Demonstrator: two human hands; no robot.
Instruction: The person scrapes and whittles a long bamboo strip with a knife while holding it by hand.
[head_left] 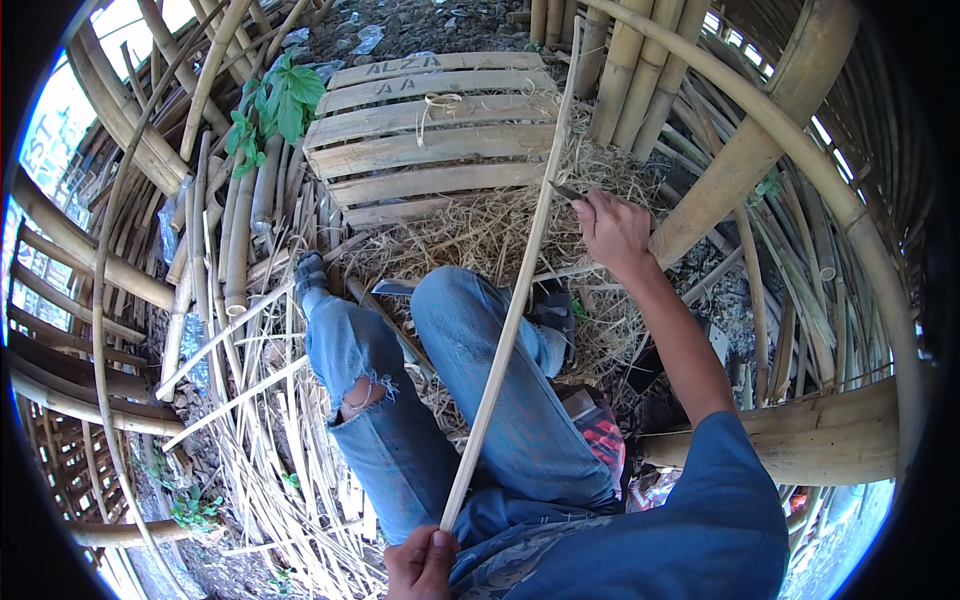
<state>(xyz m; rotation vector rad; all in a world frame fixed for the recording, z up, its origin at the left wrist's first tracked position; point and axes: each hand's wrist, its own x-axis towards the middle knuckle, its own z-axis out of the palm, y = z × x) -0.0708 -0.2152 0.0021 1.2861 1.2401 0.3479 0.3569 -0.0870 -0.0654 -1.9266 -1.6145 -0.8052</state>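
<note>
1. Head view: left hand point(422, 566) closed around the lower end of a long pale bamboo strip point(506, 345)
2. Right hand point(612, 225) grips a small knife point(566, 191), blade at the strip's edge
3. Strip slants up across the bent right leg point(540, 420)

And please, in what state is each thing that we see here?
Strip: held slanting, in one piece
Knife: blade bare, at strip's edge
Left hand: closed on strip
Right hand: closed on knife
Slats: spaced apart
Shavings: loose, scattered
Jeans: torn at left knee
</note>
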